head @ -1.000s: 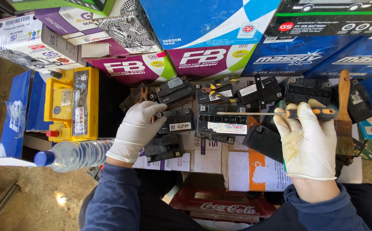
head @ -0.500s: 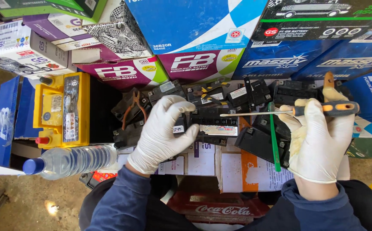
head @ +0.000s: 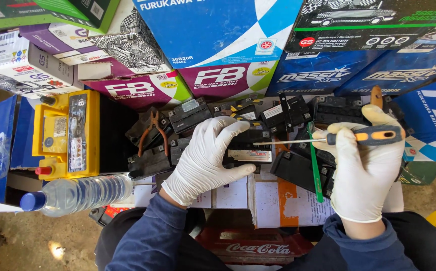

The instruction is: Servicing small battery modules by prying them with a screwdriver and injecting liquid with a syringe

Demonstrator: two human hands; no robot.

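Left hand [head: 205, 158], white-gloved, fingers clamped on small black battery [head: 250, 150]; right hand [head: 363, 170] gripping orange-black-handled screwdriver [head: 328, 139], tip over battery.

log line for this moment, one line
left hand: on small black battery | right hand: holds orange-black-handled screwdriver | tip: at battery top
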